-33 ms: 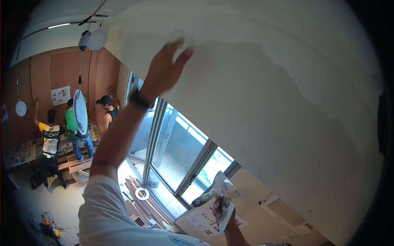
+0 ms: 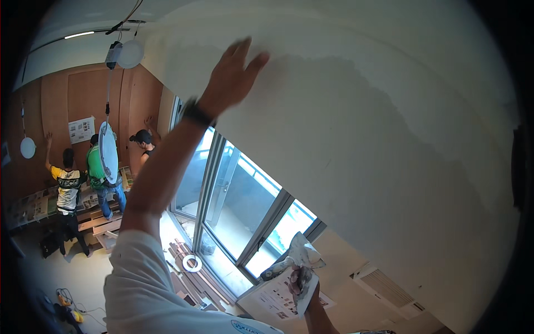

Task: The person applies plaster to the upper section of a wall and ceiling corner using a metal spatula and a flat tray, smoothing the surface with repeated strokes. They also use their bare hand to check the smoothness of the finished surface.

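Observation:
My left hand (image 2: pixel 233 78) is raised with fingers apart near the white ceiling surface (image 2: pixel 361 139), which has a darker patch; whether it touches the surface I cannot tell. A dark band (image 2: pixel 197 114) circles that wrist. Low in the view, my right hand (image 2: pixel 306 292) grips a white, smeared flat board or tool (image 2: pixel 297 259) with greyish paste on it; the exact shape of what it holds is unclear. A white printed sheet (image 2: pixel 272 298) appears behind that hand.
Three people (image 2: pixel 100 161) stand at a brown wooden wall (image 2: pixel 54 106) on the left. Round lights (image 2: pixel 28 147) dangle from wires. Glazed doors (image 2: pixel 233 206) fill the middle, with long strips (image 2: pixel 183 273) on the floor. Cables and yellow tools (image 2: pixel 75 312) lie lower left; a vent (image 2: pixel 384 284) is at right.
My left hand and forearm have moved a little up and to the right. My right hand stays in about the same place.

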Demonstrator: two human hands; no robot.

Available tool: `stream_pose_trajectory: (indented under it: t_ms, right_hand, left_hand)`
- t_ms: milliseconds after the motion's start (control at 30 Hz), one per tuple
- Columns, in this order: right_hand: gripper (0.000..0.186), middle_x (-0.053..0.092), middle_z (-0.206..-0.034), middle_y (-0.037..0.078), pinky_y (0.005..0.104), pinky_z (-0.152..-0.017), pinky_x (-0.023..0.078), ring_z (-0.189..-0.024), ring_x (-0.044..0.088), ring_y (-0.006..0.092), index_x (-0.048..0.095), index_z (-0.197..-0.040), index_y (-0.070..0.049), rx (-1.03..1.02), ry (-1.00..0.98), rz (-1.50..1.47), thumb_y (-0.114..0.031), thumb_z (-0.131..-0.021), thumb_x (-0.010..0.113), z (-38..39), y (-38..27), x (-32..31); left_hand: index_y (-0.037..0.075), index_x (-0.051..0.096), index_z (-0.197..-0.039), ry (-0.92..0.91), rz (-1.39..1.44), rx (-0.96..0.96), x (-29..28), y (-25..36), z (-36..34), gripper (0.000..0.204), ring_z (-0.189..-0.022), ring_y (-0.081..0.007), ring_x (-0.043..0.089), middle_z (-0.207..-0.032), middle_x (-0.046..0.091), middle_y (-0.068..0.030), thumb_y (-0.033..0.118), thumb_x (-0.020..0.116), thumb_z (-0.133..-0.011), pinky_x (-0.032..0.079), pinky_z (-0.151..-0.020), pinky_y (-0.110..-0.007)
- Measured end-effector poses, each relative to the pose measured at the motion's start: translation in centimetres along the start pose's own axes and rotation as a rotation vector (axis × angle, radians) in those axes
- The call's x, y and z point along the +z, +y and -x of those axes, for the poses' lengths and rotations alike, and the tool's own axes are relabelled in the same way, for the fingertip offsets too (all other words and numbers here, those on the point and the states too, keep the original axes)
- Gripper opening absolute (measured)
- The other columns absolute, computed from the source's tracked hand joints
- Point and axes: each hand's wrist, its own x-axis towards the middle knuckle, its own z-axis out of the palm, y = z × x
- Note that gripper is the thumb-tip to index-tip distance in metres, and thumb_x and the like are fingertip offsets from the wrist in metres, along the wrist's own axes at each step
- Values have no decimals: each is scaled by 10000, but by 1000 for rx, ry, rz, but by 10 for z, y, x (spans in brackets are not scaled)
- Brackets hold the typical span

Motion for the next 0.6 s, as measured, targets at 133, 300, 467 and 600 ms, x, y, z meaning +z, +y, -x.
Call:
stream_pose_trajectory:
  t_ms: [133,300,467,600]
  right_hand:
    - [397,652,-752,117,310,-397,376,-399,487,166,619,-1121,38,-52,11,55,-313,-1075,439,-3,-2,4]
    - [403,643,-731,122,312,-388,380,-399,491,170,612,-1110,58,-55,66,86,-310,-1059,455,-8,0,-6]
    - [458,674,-818,104,301,-478,410,-512,520,157,648,-1152,35,-8,167,240,-373,-1075,456,-29,1,-44]
    - [446,696,-1033,71,310,-748,515,-816,619,153,641,-1251,6,-103,260,530,-389,-1078,530,-54,12,-90]
  left_hand:
    - [-79,287,-1580,88,-102,-70,54,-27,-79,920,-1530,-491,265,-1626,296,-343,666,371,-1047,242,-1240,-570]
    - [-76,222,-1607,112,-81,26,75,5,-64,920,-1575,-453,179,-1681,198,-314,659,316,-1061,164,-1254,-594]
    - [-70,290,-1592,98,25,223,71,21,-34,902,-1567,-466,198,-1662,242,-325,631,437,-1045,143,-1259,-592]
    - [4,257,-1634,77,-5,287,65,15,-29,827,-1598,-401,151,-1709,208,-237,569,447,-1060,118,-1270,-564]
